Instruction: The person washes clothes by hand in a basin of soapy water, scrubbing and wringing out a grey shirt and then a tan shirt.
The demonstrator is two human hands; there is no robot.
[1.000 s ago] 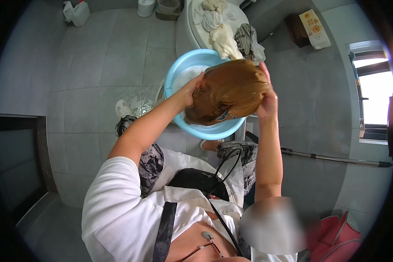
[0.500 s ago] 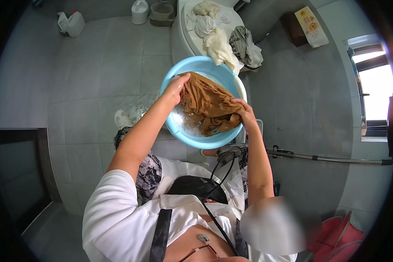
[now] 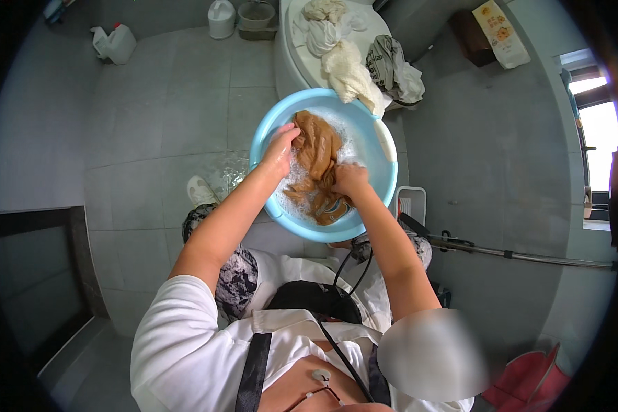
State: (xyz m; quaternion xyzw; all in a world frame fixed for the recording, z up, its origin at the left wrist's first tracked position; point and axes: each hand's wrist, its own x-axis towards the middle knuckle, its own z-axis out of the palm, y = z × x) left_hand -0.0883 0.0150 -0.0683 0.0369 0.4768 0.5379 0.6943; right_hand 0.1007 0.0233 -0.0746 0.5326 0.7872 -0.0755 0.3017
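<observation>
A wet brown garment lies bunched in soapy water inside a light blue basin. My left hand grips its upper left edge, with the fingers curled on the cloth. Lower and to the right, my right hand is closed on a bunched part of the same garment, its fingertips hidden by the hand itself. White suds float around the fabric. The garment's lower end rests in the water near the basin's front wall.
Behind the basin, a white toilet lid holds a cream knitted cloth and other clothes; a grey garment hangs at its side. A metal pole extends to the right. White jugs stand at the back wall. Water wets the tiled floor.
My right hand has moved left and inward, drawing the stretched garment together into a bunch lower in the suds. My left hand stays near the same place.
</observation>
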